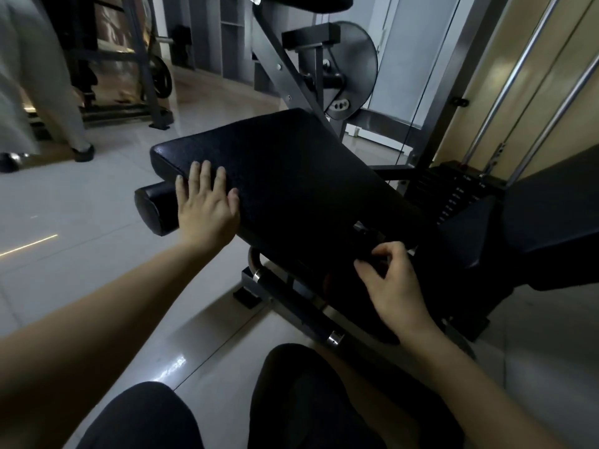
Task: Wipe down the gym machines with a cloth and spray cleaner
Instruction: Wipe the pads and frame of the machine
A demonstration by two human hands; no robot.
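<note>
We are crouched close to a gym machine (281, 70), and its black padded seat (291, 170) fills the middle of our view, tilted up toward the far side. Our left grip (207, 202) lies released and flat on the near left corner of the seat, fingers straight and spread on the textured cover. Just beside it, under that corner, a black foam roller (155, 209) sticks out to the left.

Our right grip (392, 283) is at the near right edge of the seat, thumb and fingers curled toward a small dark fitting (359, 227) with a bit of bright metal on it. It is too dark there for us to tell whether the fingers actually pinch it.

Behind the seat stands a round grey metal disc (353, 69). To the right sit the weight stack (453, 196) and two shiny guide rods (525, 79). Our dark-clad knees (142, 416) are at the bottom, over a pale tiled floor (81, 222).
</note>
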